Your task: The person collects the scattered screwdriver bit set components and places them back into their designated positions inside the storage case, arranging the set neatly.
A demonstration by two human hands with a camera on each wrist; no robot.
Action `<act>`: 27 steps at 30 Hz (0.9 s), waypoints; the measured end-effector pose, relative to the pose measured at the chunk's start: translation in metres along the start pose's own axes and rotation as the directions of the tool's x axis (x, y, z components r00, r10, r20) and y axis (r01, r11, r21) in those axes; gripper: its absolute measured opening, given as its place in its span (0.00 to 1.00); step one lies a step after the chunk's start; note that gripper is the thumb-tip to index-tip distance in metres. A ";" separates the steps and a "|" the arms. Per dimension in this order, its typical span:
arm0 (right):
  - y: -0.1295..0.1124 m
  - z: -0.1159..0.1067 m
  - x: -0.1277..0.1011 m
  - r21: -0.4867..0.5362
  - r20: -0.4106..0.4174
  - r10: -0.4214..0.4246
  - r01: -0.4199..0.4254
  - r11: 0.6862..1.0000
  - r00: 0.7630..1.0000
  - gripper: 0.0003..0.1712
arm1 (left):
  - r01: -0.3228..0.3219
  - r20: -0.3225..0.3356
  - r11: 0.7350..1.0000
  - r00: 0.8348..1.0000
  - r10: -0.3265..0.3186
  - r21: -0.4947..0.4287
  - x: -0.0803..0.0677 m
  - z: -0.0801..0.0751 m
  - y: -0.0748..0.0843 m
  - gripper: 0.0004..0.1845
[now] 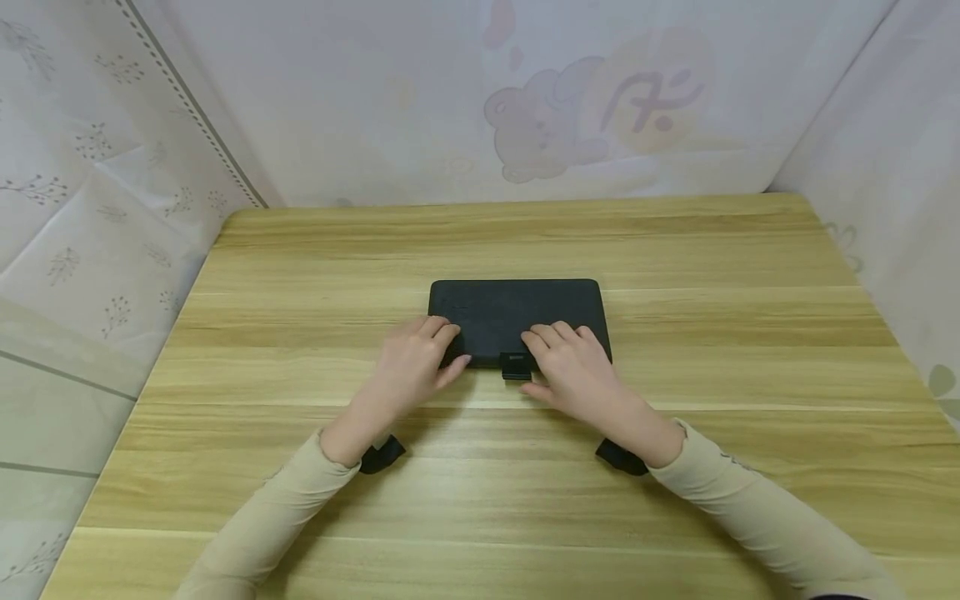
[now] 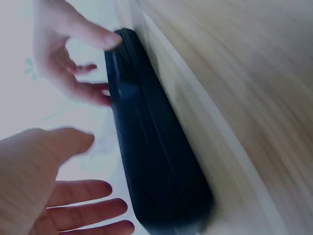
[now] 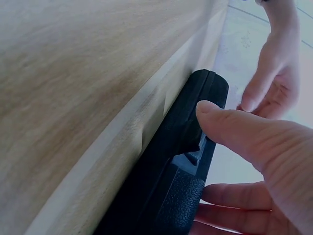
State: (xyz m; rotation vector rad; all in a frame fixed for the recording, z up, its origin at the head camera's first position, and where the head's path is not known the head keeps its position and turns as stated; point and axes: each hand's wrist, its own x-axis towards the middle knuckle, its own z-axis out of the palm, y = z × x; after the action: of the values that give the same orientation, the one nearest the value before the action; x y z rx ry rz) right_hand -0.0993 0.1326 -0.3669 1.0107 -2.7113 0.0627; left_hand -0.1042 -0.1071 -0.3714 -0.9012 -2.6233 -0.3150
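A flat black hard case (image 1: 517,304) lies on the wooden table, its front edge towards me. A black latch (image 1: 516,367) sticks out from the middle of that edge. My left hand (image 1: 412,358) is at the case's front left corner, fingers over the lid; the left wrist view shows its fingers (image 2: 90,211) loosely extended. At the right half, my right hand (image 1: 573,362) has its fingertips on the lid. In the right wrist view its thumb (image 3: 220,120) is extended against the case's front, right by the latch. The inside of the case is hidden.
Wood-grain table (image 1: 480,500) extends around the case on all sides. Patterned pale cloth (image 1: 375,100) hangs behind the far edge and along both sides. Black wrist-worn pieces (image 1: 382,456) show under the forearms.
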 end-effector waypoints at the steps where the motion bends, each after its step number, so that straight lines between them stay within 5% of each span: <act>1: 0.000 0.000 0.001 -0.007 0.004 -0.001 0.001 1.000 1.000 0.39 | -0.008 0.011 1.000 1.000 0.008 -0.009 0.002 0.000 0.003 0.22; 7: -0.002 -0.001 0.003 -0.026 0.042 -0.010 0.011 1.000 0.999 0.39 | -0.053 0.150 0.999 0.987 0.053 -0.004 0.014 0.006 0.023 0.38; 11: -0.003 -0.001 0.003 -0.041 0.051 -0.002 0.004 0.999 0.999 0.38 | -0.075 0.195 0.996 0.979 0.065 0.045 0.021 0.013 0.034 0.41; 27: -0.009 0.001 0.007 -0.128 -0.026 -0.044 0.040 0.991 0.999 0.29 | -0.080 0.105 0.977 0.993 0.060 0.195 0.031 0.022 0.050 0.27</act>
State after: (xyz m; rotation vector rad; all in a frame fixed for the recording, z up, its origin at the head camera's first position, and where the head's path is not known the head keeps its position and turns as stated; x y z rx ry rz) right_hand -0.0985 0.1209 -0.3671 1.0204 -2.6289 -0.1012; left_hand -0.1013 -0.0445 -0.3742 -0.9591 -2.6456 0.0118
